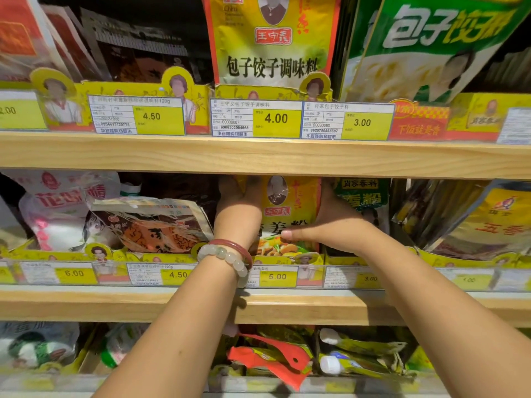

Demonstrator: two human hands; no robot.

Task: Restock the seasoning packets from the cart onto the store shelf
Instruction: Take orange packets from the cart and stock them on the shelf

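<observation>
Both forearms reach up from the near edge toward the middle shelf (287, 308), a pale wooden board with price tags clipped along its front. On that shelf, the left hand (238, 214) is curled over the top left corner of a yellow seasoning packet (287, 214), fingers wrapped round its upper edge, though the fingertips vanish into the shadow under the board above, so how far they close is hard to tell. Its wrist wears a red bangle (232, 245) and a string of pale beads (224, 255). The right hand (333, 222) presses against the packet's right side, thumb laid flat across the printed front and the remaining fingers tucked behind, out of sight. The packet stands upright between the two hands, in its yellow cardboard tray (287, 258), directly above the tag marked 5.00 (277, 276).

Left of it, a brown and clear packet (155, 225) leans at a slant above the 4.50 tag, and farther left sits a white bag with pink lettering (57, 208). Just right of the held packet stands a green-topped packet (363, 193), then a gold one (485, 225) at the far right.

On the upper shelf (258, 156), a larger yellow packet (270, 44) stands above the 4.00 tag, with a green and white one (431, 41) to its right. The lowest tier holds tumbled red and yellow sachets (273, 357).
</observation>
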